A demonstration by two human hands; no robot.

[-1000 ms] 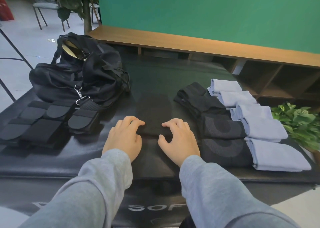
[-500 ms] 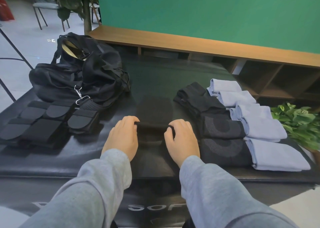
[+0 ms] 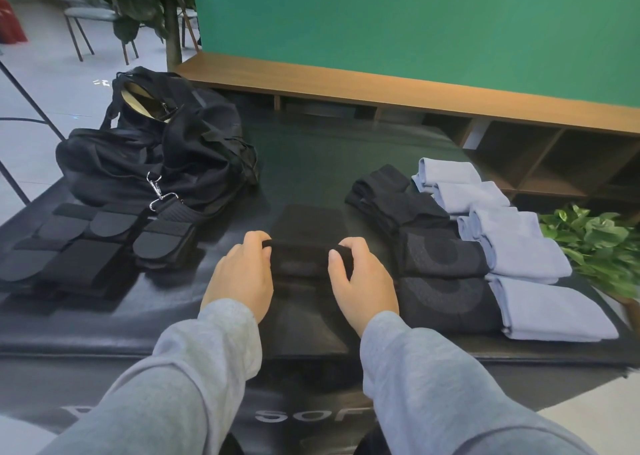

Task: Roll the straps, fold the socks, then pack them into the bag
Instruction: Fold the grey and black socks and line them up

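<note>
Nearest the camera, a black strap (image 3: 300, 267) is laid lengthwise on the dark desk (image 3: 311, 164), its middle part rolled into a thick bundle. Each end of that roll is gripped by curled fingers: the left hand (image 3: 242, 274) on one side, the right hand (image 3: 360, 281) on the other. Flat black straps (image 3: 86, 247) are spread to the left. To the right, black socks (image 3: 436, 257) are lined up, with pale blue socks (image 3: 519, 247) just beside them. Farther back on the left, a black bag (image 3: 156, 157) is seen slumped, its top open.
</note>
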